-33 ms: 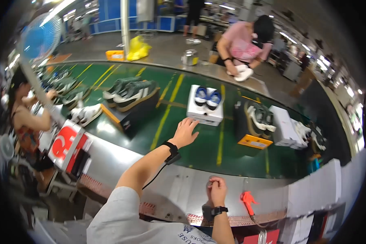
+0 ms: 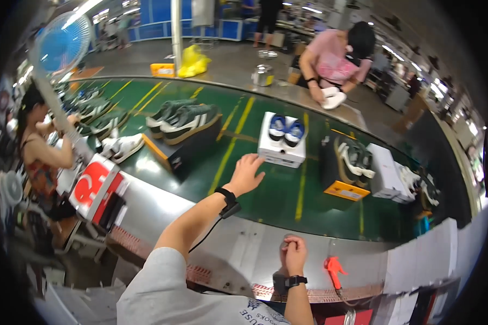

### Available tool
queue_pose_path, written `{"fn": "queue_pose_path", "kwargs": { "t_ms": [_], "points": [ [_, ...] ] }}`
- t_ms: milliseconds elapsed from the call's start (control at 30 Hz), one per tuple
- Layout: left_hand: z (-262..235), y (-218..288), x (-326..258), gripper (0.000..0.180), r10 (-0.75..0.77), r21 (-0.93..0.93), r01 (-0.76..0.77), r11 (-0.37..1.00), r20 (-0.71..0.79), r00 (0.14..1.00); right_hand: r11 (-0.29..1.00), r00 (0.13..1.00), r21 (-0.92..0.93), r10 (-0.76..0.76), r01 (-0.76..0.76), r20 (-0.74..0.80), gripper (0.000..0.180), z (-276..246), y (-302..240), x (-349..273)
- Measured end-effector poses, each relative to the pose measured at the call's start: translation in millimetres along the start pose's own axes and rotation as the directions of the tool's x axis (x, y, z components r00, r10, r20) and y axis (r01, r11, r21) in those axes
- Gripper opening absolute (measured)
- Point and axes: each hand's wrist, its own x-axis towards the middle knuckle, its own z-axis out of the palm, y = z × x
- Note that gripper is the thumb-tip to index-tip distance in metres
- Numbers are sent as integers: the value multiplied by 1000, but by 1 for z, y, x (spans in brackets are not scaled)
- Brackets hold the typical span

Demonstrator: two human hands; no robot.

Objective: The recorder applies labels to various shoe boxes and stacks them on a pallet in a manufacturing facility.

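Observation:
My left hand (image 2: 246, 174) reaches over the green conveyor belt (image 2: 255, 208) with its fingers stretched and nothing in its grasp. Its fingertips are at the near left corner of a white shoe box (image 2: 282, 157); whether they touch it I cannot tell. On top of that box sits a pair of small blue shoes (image 2: 286, 131) with white trim. My right hand (image 2: 294, 253) is closed, low over the metal edge (image 2: 238, 246) of the conveyor. What its curled fingers hold, if anything, is hidden. Beside it lies a red-orange air blow gun (image 2: 334, 271).
Dark green shoes (image 2: 187, 122) sit on a dark box left; more shoes (image 2: 352, 160) rest on an orange-fronted box right. A red and white box (image 2: 95, 187) stands near a seated person (image 2: 43, 141). Across the belt, a person in pink (image 2: 336, 59) handles a white shoe (image 2: 333, 98).
The whole view has shifted slightly, so the belt and boxes sit further right in the picture. My left hand now overlaps the white box less. The right hand stays closed.

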Motion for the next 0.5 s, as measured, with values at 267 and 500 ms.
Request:
{"fn": "queue_pose_path", "kwargs": {
  "t_ms": [267, 500],
  "points": [
    [-134, -170, -76, 42, -534, -171, 698, 695, -772, 344, 985, 993, -124, -119, 117, -3, 17, 6, -9, 1],
    [-145, -258, -79, 53, -957, -745, 600, 291, -218, 193, 975, 988, -165, -154, 150, -8, 16, 10, -7, 1]
  ]
}}
